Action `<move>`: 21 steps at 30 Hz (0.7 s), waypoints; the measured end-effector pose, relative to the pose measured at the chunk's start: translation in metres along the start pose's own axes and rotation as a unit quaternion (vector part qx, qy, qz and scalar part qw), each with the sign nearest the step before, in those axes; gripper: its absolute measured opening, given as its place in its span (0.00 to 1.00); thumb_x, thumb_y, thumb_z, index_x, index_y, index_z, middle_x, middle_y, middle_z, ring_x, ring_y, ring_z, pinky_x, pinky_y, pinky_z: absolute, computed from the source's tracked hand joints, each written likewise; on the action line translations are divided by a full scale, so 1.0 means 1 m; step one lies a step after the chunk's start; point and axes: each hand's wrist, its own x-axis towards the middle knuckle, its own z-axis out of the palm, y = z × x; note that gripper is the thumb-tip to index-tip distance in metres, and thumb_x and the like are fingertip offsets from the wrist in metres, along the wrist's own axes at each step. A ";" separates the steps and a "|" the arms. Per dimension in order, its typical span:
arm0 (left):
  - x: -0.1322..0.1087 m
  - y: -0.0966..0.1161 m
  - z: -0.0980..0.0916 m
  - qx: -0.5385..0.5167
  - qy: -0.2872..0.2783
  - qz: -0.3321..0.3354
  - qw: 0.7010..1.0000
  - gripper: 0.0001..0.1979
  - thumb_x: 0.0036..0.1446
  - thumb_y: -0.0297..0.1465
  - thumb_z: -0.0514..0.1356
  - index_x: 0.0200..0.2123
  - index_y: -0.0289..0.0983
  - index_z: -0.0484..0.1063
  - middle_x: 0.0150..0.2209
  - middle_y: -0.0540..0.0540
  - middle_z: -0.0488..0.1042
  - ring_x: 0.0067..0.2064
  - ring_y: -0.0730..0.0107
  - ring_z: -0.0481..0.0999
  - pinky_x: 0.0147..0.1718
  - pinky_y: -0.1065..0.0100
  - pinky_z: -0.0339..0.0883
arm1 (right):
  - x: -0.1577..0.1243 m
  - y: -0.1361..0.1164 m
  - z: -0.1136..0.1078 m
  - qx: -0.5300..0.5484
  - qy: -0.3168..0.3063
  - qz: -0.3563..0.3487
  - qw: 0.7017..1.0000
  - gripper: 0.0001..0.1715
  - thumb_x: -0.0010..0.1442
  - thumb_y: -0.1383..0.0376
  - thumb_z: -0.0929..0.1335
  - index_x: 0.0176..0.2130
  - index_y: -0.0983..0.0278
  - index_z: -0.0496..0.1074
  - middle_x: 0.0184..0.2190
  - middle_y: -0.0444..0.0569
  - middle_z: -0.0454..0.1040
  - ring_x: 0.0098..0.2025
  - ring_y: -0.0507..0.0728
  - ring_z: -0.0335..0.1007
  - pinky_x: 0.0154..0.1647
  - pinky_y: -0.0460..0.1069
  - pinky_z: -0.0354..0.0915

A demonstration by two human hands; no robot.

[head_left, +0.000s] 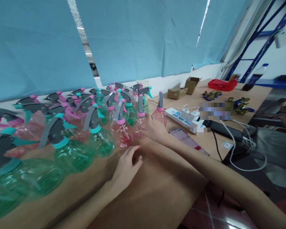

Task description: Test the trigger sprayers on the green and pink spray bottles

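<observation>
My right hand reaches in from the right, its fingers closed around the body of a pink spray bottle with a grey trigger head and pink collar. Another pink spray bottle stands just behind that hand. Lower and nearer, my left hand is held over the table with thumb and fingers apart, holding nothing. Close to its fingertips is a pink bottle with reddish liquid low inside. Green spray bottles with turquoise collars stand along the front of the group.
Many more spray bottles crowd the left of the wooden table. To the right are a power strip, a phone, a black power bank and white cables. Small cardboard boxes, brass fittings and a red bag lie farther back.
</observation>
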 end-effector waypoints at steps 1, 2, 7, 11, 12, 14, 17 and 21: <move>0.000 0.000 0.000 -0.001 0.001 -0.002 1.000 0.14 0.55 0.25 0.54 0.46 0.39 0.66 0.44 0.44 0.75 0.45 0.61 0.75 0.46 0.56 0.69 | 0.000 -0.001 0.000 -0.002 0.000 0.002 1.000 0.42 0.52 0.54 0.71 0.57 0.72 0.54 0.52 0.69 0.65 0.55 0.71 0.62 0.45 0.61 0.65; 0.000 -0.001 0.001 -0.004 0.003 -0.004 1.000 0.14 0.55 0.24 0.54 0.45 0.39 0.66 0.44 0.44 0.75 0.45 0.61 0.75 0.46 0.56 0.69 | -0.001 -0.001 0.000 -0.003 0.001 0.004 1.000 0.42 0.53 0.54 0.70 0.57 0.72 0.54 0.52 0.69 0.65 0.55 0.71 0.63 0.45 0.61 0.65; 0.001 -0.001 0.000 -0.014 0.002 -0.014 1.000 0.14 0.55 0.24 0.54 0.46 0.37 0.67 0.45 0.43 0.74 0.47 0.62 0.74 0.48 0.55 0.67 | -0.008 0.001 -0.002 0.015 0.014 0.004 1.000 0.45 0.52 0.52 0.70 0.59 0.74 0.53 0.53 0.70 0.64 0.55 0.72 0.62 0.45 0.61 0.65; 0.000 0.000 -0.001 -0.028 -0.001 -0.016 0.999 0.15 0.56 0.24 0.53 0.47 0.39 0.67 0.46 0.44 0.75 0.47 0.62 0.75 0.48 0.55 0.68 | -0.023 0.020 -0.017 0.078 0.055 -0.025 0.995 0.30 0.55 0.54 0.68 0.53 0.65 0.62 0.49 0.60 0.70 0.49 0.66 0.69 0.43 0.58 0.65; 0.000 0.000 -0.002 -0.030 -0.001 -0.016 0.999 0.14 0.56 0.25 0.54 0.46 0.39 0.67 0.46 0.44 0.75 0.47 0.62 0.75 0.48 0.54 0.69 | -0.026 0.027 -0.022 0.096 0.066 -0.026 0.993 0.23 0.57 0.55 0.67 0.49 0.63 0.66 0.46 0.56 0.73 0.45 0.64 0.71 0.41 0.57 0.65; 0.000 0.000 -0.002 -0.033 0.004 -0.014 0.999 0.13 0.56 0.26 0.54 0.46 0.39 0.67 0.46 0.44 0.75 0.47 0.61 0.75 0.47 0.53 0.69 | -0.029 0.044 -0.030 0.108 0.106 -0.010 0.988 0.16 0.59 0.56 0.65 0.43 0.62 0.69 0.42 0.54 0.74 0.39 0.61 0.72 0.39 0.55 0.65; 0.001 0.000 -0.001 -0.040 0.011 -0.011 0.999 0.12 0.56 0.27 0.54 0.44 0.40 0.67 0.45 0.44 0.75 0.47 0.62 0.75 0.47 0.53 0.69 | -0.020 0.070 -0.036 0.097 0.181 0.047 0.978 0.24 0.56 0.51 0.66 0.44 0.66 0.69 0.43 0.58 0.73 0.42 0.64 0.71 0.42 0.57 0.65; 0.001 0.000 -0.001 -0.043 0.017 -0.010 0.999 0.11 0.56 0.27 0.54 0.43 0.40 0.68 0.44 0.45 0.76 0.46 0.62 0.76 0.46 0.54 0.70 | 0.007 0.086 -0.031 0.141 0.182 0.057 0.971 0.34 0.52 0.50 0.69 0.51 0.71 0.66 0.49 0.64 0.71 0.48 0.65 0.69 0.45 0.57 0.64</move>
